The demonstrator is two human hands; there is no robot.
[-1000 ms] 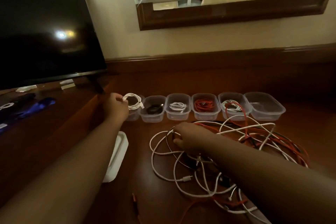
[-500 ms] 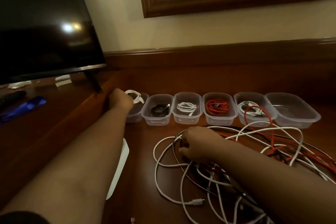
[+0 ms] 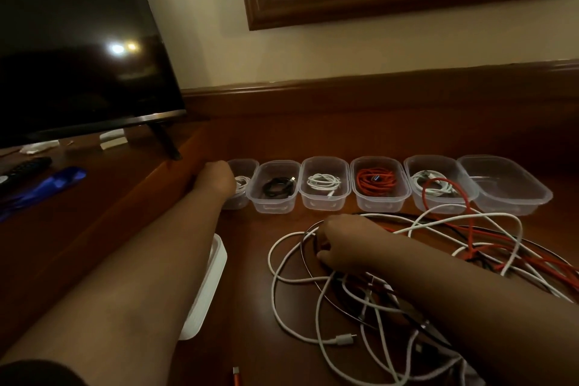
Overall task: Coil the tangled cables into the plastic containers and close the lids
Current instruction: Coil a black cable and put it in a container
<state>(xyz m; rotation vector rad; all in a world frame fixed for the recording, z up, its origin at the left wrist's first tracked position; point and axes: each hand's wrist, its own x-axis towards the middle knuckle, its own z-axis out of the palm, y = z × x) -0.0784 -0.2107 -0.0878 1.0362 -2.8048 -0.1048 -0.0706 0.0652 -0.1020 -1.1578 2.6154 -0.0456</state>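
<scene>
A: Left hand, at ten o'clock, has lowered its white coiled cable into the end clear plastic container; whether the fingers still pinch it, I cannot tell.

B: And the big tangled heap of white, red and black cables?

A: Four o'clock. Right hand has stayed on it, fingers curled round strands.

B: So one more coil is stowed; lids remain.

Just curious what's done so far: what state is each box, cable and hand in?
Leftmost box: open, white coil going in.
Left hand: holds that coil.
Next four boxes: open, coils inside.
Large box: open, empty.
Cable pile: tangled.
Right hand: grips pile cables.
TV: off.
</scene>
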